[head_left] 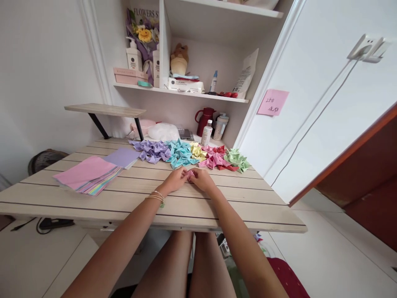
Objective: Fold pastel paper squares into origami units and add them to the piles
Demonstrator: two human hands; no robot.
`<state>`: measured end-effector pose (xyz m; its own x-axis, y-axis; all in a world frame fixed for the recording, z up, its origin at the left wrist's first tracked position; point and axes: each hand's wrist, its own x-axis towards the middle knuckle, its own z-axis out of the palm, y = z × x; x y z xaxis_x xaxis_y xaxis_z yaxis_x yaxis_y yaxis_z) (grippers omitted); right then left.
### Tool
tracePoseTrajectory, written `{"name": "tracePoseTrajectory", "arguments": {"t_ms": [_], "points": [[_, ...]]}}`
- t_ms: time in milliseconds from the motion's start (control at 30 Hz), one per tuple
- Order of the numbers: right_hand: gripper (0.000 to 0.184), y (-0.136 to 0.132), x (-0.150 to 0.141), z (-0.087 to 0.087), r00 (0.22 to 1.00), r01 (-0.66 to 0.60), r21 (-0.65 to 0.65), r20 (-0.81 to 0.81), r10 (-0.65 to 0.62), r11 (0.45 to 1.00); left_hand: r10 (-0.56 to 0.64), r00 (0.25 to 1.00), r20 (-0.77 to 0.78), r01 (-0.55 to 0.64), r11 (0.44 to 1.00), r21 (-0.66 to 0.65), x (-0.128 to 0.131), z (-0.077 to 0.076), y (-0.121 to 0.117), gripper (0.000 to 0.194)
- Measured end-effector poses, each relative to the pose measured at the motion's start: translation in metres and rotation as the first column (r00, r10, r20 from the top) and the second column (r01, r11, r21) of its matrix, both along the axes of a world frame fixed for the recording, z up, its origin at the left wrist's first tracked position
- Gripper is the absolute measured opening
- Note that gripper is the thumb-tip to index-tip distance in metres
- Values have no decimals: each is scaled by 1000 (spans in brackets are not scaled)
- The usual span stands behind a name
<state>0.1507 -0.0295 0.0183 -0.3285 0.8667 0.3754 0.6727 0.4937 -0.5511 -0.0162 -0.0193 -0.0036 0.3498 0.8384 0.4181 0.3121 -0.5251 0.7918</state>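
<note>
Both hands meet near the middle of the wooden desk, pinching one small piece of folded pink paper [190,176] between them. My left hand [177,179] grips its left side, fingers closed. From the right, my right hand [201,179] holds the other side, its fingers curled in as well. Much of the paper is hidden by the fingers. Just beyond the hands lie heaps of folded paper pieces, sorted by colour: purple [153,151], blue [180,153], yellow [197,151], pink [214,159] and green [237,159], with some red ones among the pink.
A stack of coloured paper sheets [88,174] lies on the left of the desk, beside purple sheets [123,157]. Behind the heaps stand a plastic bottle [206,133], a red jug [204,120] and a tumbler [221,127]. A small raised shelf [105,109] stands at the back left.
</note>
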Motion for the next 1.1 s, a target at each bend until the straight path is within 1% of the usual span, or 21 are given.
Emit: {"name": "tracePoseTrajectory", "arguments": {"t_ms": [200,467,600,800,900,967,1100], "points": [[21,1,1,1,999,19,-12,46,-19,1000,-16,1000,-9,16,1000,-7,0,3,-1,34],[19,1,3,1,999,12,-31,31,-11,999,-14,999,-38,13,999,-34,2,7,-1,36],[18,2,4,1,998,14,-9,55,-14,1000,-15,997,-73,11,998,-55,4,9,1,35],[19,5,5,1,998,8,1,55,-8,1000,23,994,-110,-25,1000,-15,3,10,2,33],[23,6,4,-1,1000,0,11,18,-1,1000,34,996,-84,-34,999,2,2,8,2,31],[29,7,3,-2,1000,5,21,-19,-4,1000,45,997,-57,-44,999,14,2,7,3,30],[42,9,3,-4,995,42,20,-95,-39,999,49,999,-8,-49,999,-20,2,6,3,27]]}}
